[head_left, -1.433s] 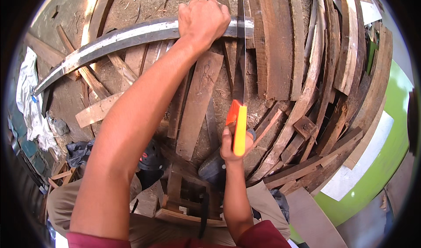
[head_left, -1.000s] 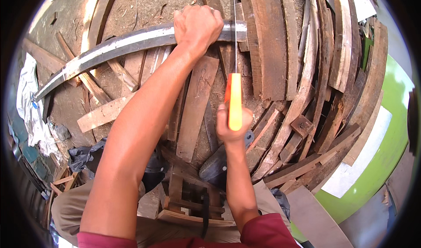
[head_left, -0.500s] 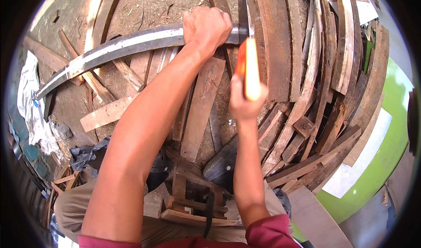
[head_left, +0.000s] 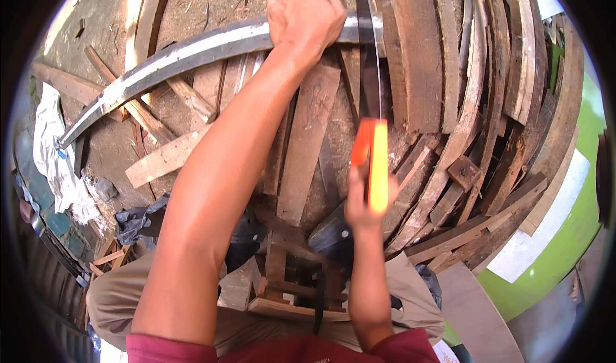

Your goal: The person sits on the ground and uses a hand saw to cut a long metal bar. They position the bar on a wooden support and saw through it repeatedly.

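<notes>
A long wooden strip point(head_left: 192, 47), dark with a pale stripe along it, stretches across the far side and looks curved in this view. My left hand point(head_left: 305, 18) is closed over it near its right end, with the knuckles up. The handsaw point(head_left: 378, 164) has an orange and yellow handle, and my right hand point(head_left: 367, 196) is wrapped round that. Its blade point(head_left: 371, 74) points away from me and crosses the strip just right of my left fist. Motion blurs the saw and the right fingers. Whether the teeth are cutting into the wood I cannot tell.
Old boards point(head_left: 417, 55) lie in a dense pile on the right, beside a green surface point(head_left: 545, 260) with a white sheet on it. Loose planks point(head_left: 309, 145) lie beneath the strip. A white cloth point(head_left: 54, 151) is at the far left. My shoe point(head_left: 330, 235) is near a small wooden stool point(head_left: 295, 308).
My right hand has drawn the saw back toward me, so more of the blade shows beyond the strip's near edge. My left hand keeps its grip; the whole view has shifted slightly.
</notes>
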Tool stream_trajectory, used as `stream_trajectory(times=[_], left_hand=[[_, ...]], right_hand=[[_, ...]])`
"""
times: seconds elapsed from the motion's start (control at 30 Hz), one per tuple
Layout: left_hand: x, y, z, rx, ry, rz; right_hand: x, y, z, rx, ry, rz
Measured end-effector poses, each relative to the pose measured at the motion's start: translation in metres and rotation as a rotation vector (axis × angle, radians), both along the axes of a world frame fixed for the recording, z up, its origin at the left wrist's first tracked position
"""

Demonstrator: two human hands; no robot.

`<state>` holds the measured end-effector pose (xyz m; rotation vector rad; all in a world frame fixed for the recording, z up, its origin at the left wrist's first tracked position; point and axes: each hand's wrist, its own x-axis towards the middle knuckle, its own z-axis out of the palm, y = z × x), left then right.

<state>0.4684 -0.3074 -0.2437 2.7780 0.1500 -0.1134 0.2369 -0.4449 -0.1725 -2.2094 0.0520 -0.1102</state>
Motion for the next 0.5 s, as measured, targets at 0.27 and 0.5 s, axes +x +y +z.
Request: stream_trajectory(times=[0.27, 0.5], left_hand=[[0.0, -0.001, -0.002, 0.054, -0.029, -0.04], [0.005, 0.004, 0.007, 0.037, 0.036, -0.017]], right_hand=[[0.039, -0.001, -0.017, 0.183, 0.03, -0.048], [-0.086, -0.024, -0.007, 0.082, 0.091, -0.025]])
